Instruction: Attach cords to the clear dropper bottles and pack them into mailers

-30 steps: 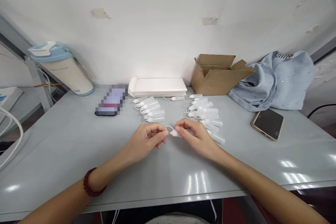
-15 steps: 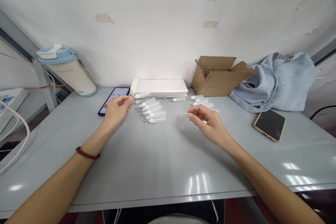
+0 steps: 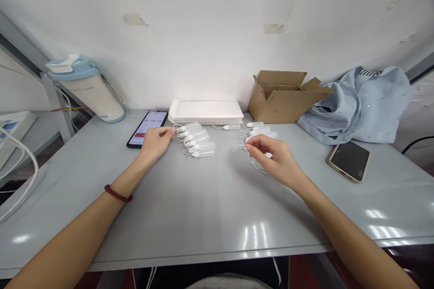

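Bottles [image 3: 200, 138], probably light and slick, best held mid-body, lie toward the surface's [image 3: 203, 216] 12 o'clock. Left hand [image 3: 155, 145], at their 9 o'clock, looks pinched together; right hand [image 3: 277, 161], at 4 o'clock, curls, grip unclear.

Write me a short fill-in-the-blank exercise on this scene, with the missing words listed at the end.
1. The dark red bracelet is worn on the ____ wrist.
2. The left hand is at the edge of one group of small bottles, while the right hand partly covers the group on the ____.
3. Between these two groups, just ____ bottle lies by itself in front of the white stack.
4. The top flaps of the cardboard box are ____.

Missing words: left; right; one; open.
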The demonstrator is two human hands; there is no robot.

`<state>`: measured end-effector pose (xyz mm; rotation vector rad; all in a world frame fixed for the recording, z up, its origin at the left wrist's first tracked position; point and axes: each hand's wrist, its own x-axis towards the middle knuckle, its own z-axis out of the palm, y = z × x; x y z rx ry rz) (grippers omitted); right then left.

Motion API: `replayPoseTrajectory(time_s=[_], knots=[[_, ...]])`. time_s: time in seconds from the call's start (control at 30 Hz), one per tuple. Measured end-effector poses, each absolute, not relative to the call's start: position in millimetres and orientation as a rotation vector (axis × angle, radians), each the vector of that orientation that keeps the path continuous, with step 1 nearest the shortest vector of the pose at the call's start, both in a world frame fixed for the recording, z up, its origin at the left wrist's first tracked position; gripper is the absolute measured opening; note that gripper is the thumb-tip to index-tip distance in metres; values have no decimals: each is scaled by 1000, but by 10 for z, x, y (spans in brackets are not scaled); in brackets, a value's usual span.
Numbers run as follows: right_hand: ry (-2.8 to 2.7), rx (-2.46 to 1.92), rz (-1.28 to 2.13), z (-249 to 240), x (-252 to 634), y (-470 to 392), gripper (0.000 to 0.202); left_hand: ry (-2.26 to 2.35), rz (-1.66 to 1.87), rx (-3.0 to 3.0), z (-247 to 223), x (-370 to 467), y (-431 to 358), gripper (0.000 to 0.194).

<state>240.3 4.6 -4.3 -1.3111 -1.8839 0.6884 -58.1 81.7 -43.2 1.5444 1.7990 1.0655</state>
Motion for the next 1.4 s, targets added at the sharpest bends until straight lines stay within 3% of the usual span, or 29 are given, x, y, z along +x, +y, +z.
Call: replayPoseTrajectory(time_s=[0.27,0.43,0.77,0.97,1.4], knots=[[-2192,-1470,646,81,2544,60,17,1940,1174,1630,-369,-547,711,24],[-2442,-1807,534,122,2661,45,20,1713,1340,1740,-254,-310,412,25],[-2561,-2131,314,139,2859,-34,12,1151,1137,2398,-395,175,-93,17],[-2670,-2244,286,163,2807,-64,4,1205,1096,2303,-385,157,-82,16],[-2497,-1410,722,65,2387,-98,13,1185,678,1838,-285,162,-98,32]])
